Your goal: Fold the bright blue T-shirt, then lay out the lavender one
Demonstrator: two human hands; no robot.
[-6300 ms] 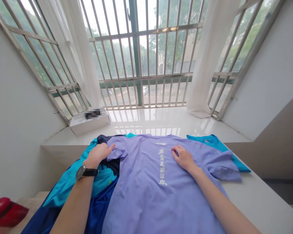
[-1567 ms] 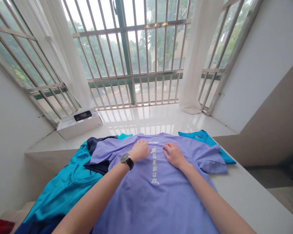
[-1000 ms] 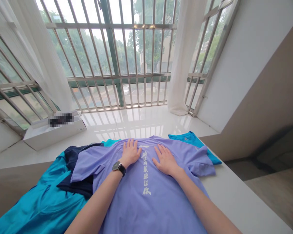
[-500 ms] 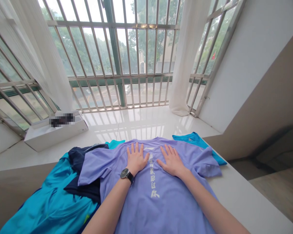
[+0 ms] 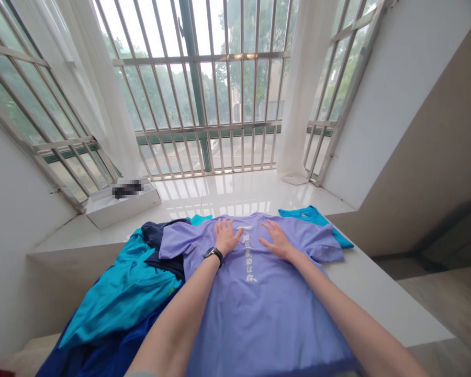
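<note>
A lavender T-shirt (image 5: 259, 314) lies spread flat, with white vertical characters down its middle and a small logo near the collar. My left hand (image 5: 225, 236), a black-strapped watch on its wrist, rests flat on the shirt left of the characters. My right hand (image 5: 277, 241) presses palm down to their right, just below the collar. Neither hand grips the cloth. Under the shirt's left side lie a navy garment (image 5: 157, 235) and a teal garment (image 5: 121, 298). Another teal shirt (image 5: 314, 217) sticks out beyond the right sleeve.
A darker blue cloth (image 5: 102, 356) hangs at the lower left. The garments lie on a white table (image 5: 377, 293) with a right edge. Beyond is a glossy white windowsill (image 5: 235, 193) bearing a white box (image 5: 121, 212) with a blurred object on it. Barred windows and white curtains stand behind.
The view has pulled back and turned left, so the shirt looks smaller and lies further right. Both hands remain flat near the collar, with fingers slightly less spread.
</note>
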